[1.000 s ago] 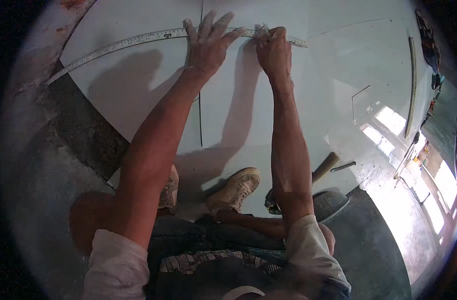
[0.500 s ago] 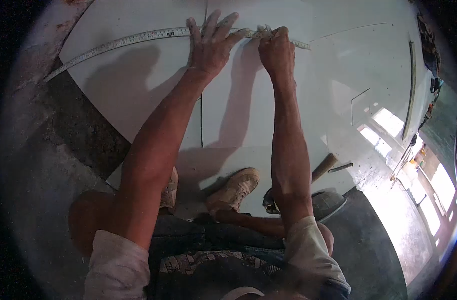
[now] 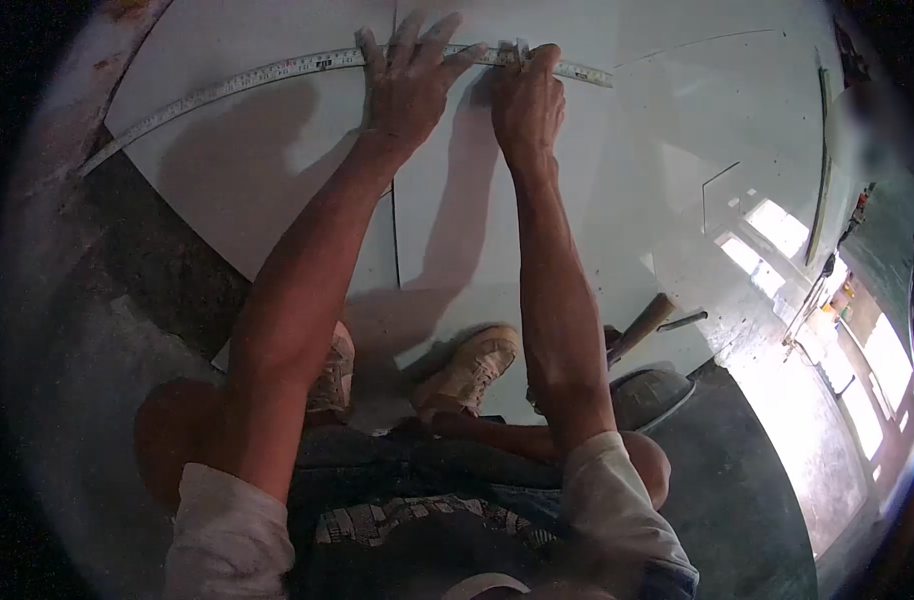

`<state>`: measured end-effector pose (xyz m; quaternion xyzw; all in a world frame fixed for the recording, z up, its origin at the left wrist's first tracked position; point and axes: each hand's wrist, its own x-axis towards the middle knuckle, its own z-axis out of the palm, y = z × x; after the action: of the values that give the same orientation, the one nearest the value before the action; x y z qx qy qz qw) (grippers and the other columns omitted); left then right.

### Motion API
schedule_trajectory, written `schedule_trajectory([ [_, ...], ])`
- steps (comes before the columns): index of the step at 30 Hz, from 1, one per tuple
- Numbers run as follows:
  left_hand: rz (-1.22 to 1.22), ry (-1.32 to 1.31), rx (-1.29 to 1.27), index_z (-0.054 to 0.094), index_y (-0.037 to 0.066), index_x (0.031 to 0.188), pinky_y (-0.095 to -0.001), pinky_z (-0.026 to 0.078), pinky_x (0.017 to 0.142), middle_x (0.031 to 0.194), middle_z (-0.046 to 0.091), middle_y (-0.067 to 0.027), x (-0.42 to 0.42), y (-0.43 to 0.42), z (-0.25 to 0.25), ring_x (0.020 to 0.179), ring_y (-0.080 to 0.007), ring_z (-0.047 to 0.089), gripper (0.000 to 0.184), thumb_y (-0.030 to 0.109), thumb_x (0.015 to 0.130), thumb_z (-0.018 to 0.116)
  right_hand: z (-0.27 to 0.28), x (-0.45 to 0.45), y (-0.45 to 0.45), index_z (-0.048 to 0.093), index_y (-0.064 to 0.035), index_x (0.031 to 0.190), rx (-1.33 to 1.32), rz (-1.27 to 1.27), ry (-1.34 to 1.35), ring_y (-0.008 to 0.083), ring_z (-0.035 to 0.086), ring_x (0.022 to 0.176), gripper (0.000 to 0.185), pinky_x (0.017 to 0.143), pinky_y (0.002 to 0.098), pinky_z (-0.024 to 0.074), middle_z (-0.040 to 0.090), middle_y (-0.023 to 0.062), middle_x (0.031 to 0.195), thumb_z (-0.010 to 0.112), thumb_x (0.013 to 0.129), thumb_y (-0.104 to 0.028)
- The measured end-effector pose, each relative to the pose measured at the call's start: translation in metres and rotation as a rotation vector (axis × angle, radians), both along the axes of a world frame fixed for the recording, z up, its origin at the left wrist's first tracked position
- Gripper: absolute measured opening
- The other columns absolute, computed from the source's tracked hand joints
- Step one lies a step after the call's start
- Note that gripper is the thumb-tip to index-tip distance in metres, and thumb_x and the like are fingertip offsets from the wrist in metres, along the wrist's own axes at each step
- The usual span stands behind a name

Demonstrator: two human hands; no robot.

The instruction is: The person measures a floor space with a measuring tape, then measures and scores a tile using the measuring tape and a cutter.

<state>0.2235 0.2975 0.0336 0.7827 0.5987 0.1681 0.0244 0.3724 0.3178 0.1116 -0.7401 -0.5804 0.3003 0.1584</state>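
Note:
A long flat ruler (image 3: 247,80) with printed marks lies across pale floor tiles (image 3: 547,240) and looks curved in the head view. With fingers spread, my left hand (image 3: 409,90) presses on the ruler and the tile around it. Just to its right, my right hand (image 3: 529,105) is closed in a pinch at the ruler's edge. Something small and pale (image 3: 514,50) shows at its fingertips, too small to name. A dark straight joint (image 3: 396,235) runs down the tiles below my left hand.
My shoes (image 3: 482,360) rest on the tiles near my body. Beside my right forearm lie a wooden handle (image 3: 642,328), a short rod (image 3: 683,321) and a dark rounded object (image 3: 652,398). A long thin strip (image 3: 823,170) lies at the right. Rough dark ground (image 3: 162,250) borders the tiles at left.
My right hand has shifted left along the ruler, nearer to my left hand. My left hand stays spread on the ruler. A blurred pale shape has appeared at the far right.

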Motion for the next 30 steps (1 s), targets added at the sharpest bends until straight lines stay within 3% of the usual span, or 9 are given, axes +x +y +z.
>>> schedule_trajectory([
  [2,-0.001,0.02,0.003,0.053,0.047,0.143,-0.0837,0.019,0.107,0.16,0.038,0.0045,-0.004,0.0,-0.003,0.149,-0.0309,0.032,0.058,0.013,0.097,0.058,0.004,-0.002,0.0,0.04,0.0009,0.111,-0.017,-0.025,0.006,0.0543,0.066,0.087,0.032,0.076,0.0597,0.049,0.067,0.0342,0.09,0.06,0.095,-0.018],
  [5,-0.004,-0.008,0.023,0.053,0.048,0.143,-0.0839,0.02,0.107,0.16,0.039,0.0046,-0.003,0.004,-0.006,0.149,-0.0305,0.032,0.057,0.014,0.097,0.058,-0.003,0.002,0.001,0.037,-0.0019,0.11,0.049,0.029,-0.06,0.0461,0.068,0.073,0.033,0.069,0.0574,0.0513,0.066,0.0245,0.078,0.064,0.094,-0.015],
  [12,0.008,0.031,-0.023,0.053,0.048,0.143,-0.0839,0.022,0.105,0.16,0.038,0.0045,-0.001,-0.002,0.002,0.148,-0.0297,0.034,0.056,0.017,0.097,0.059,-0.001,-0.002,0.004,0.037,-0.0028,0.111,-0.004,-0.004,-0.074,0.0484,0.068,0.08,0.037,0.069,0.0581,0.0513,0.065,0.0285,0.084,0.066,0.092,-0.013],
  [19,0.014,0.01,-0.07,0.054,0.048,0.142,-0.0831,0.022,0.106,0.159,0.039,0.0057,-0.003,-0.002,0.004,0.147,-0.0293,0.034,0.055,0.018,0.097,0.058,0.001,-0.008,0.001,0.037,-0.0015,0.112,-0.019,-0.003,-0.103,0.0468,0.069,0.078,0.037,0.067,0.0578,0.0507,0.067,0.0272,0.084,0.066,0.091,-0.011],
  [22,-0.009,-0.092,0.069,0.054,0.048,0.142,-0.0825,0.02,0.108,0.16,0.039,0.0052,-0.005,0.002,0.006,0.148,-0.0298,0.032,0.056,0.015,0.097,0.057,0.004,-0.009,0.001,0.036,-0.0009,0.112,-0.047,-0.011,-0.112,0.0467,0.068,0.077,0.036,0.068,0.057,0.0507,0.067,0.0268,0.084,0.065,0.092,-0.011],
  [25,0.021,-0.049,0.065,0.069,0.026,0.127,-0.0703,0.031,0.111,0.143,0.056,-0.0069,-0.004,0.003,0.034,0.133,-0.0325,0.049,0.03,0.022,0.099,0.059,0.004,-0.013,0.003,0.036,-0.0006,0.112,-0.038,-0.041,-0.083,0.0463,0.068,0.077,0.036,0.068,0.0562,0.051,0.067,0.0268,0.083,0.064,0.092,-0.01],
  [28,0.017,-0.177,-0.009,0.066,0.036,0.13,-0.08,0.011,0.114,0.156,0.043,-0.0037,-0.002,0.003,0.023,0.149,-0.0359,0.03,0.04,0.017,0.095,0.058,-0.006,-0.008,-0.002,0.036,0.0,0.113,-0.008,-0.058,-0.083,0.0461,0.069,0.077,0.037,0.068,0.0557,0.0513,0.067,0.0269,0.083,0.064,0.092,-0.011],
  [30,0.009,-0.144,-0.051,0.066,0.035,0.131,-0.0789,0.014,0.114,0.156,0.044,-0.0046,-0.001,-0.001,0.024,0.148,-0.0357,0.032,0.04,0.017,0.095,0.059,-0.006,-0.005,-0.002,0.036,0.0007,0.113,0.005,-0.025,-0.087,0.0462,0.069,0.077,0.037,0.068,0.0556,0.0516,0.067,0.0271,0.084,0.064,0.093,-0.012],
])
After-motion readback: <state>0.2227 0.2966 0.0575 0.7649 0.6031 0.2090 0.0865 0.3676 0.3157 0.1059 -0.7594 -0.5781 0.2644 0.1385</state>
